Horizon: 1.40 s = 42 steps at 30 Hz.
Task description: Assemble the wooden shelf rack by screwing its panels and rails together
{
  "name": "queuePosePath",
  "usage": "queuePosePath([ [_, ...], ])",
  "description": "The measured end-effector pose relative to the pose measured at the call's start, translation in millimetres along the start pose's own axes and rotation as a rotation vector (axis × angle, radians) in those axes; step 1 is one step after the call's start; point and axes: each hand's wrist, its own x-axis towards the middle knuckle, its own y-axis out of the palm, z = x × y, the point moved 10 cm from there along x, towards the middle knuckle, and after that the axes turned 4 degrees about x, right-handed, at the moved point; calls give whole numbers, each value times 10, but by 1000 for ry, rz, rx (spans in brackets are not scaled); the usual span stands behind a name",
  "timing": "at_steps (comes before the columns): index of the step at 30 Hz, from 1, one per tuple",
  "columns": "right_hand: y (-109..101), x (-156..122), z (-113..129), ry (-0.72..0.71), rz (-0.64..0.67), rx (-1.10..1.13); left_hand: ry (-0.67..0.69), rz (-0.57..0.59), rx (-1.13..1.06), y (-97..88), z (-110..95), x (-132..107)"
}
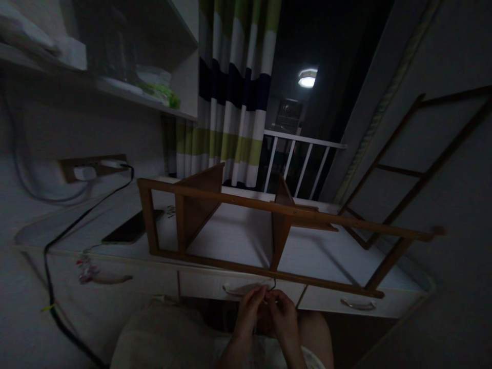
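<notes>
My left hand (249,308) and my right hand (283,316) meet low in the middle, above my lap and in front of the drawers. Both are closed, fingertips pinched together and almost touching. A thin dark bent piece (274,283) rises from the fingertips, nearer the right hand; its kind is too small and dim to tell. What the left fingers pinch is hidden. Just beyond the hands, a brown wooden rack frame (234,199) lies on its side on the white desk (242,230). Two brown boards, a left board (202,205) and a middle board (282,225), stand across it.
A second ladder-like wooden frame (421,174) leans against the right wall. On the desk at left are a dark phone (128,229) and small metal pieces (171,210). A black cable (52,282) hangs from the wall socket (92,166). Drawer handles (358,306) stick out in front.
</notes>
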Motion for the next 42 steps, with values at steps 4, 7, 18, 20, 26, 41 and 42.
queuePosePath([
  [4, 2, -10, 14, 20, 13, 3, 9, -15, -29, -25, 31, -5],
  [7, 15, -6, -49, 46, 45, -4, 19, -36, -47, -50, 57, 9],
  [18, -229, -131, 128, -89, -172, -565, 33, -70, -120, -112, 117, 72],
  [20, -156, -167, 358, -221, -181, -760, 48, -64, -130, -105, 102, 76],
  [26, 275, -159, 445, -417, 106, -1194, 92, -49, -154, -91, 49, 72],
  [41, 522, -21, 578, -368, 349, -1357, 139, -104, -168, -170, 6, 66],
  [42, 533, -15, 586, -369, 354, -1363, 138, -108, -171, -182, 9, 70],
])
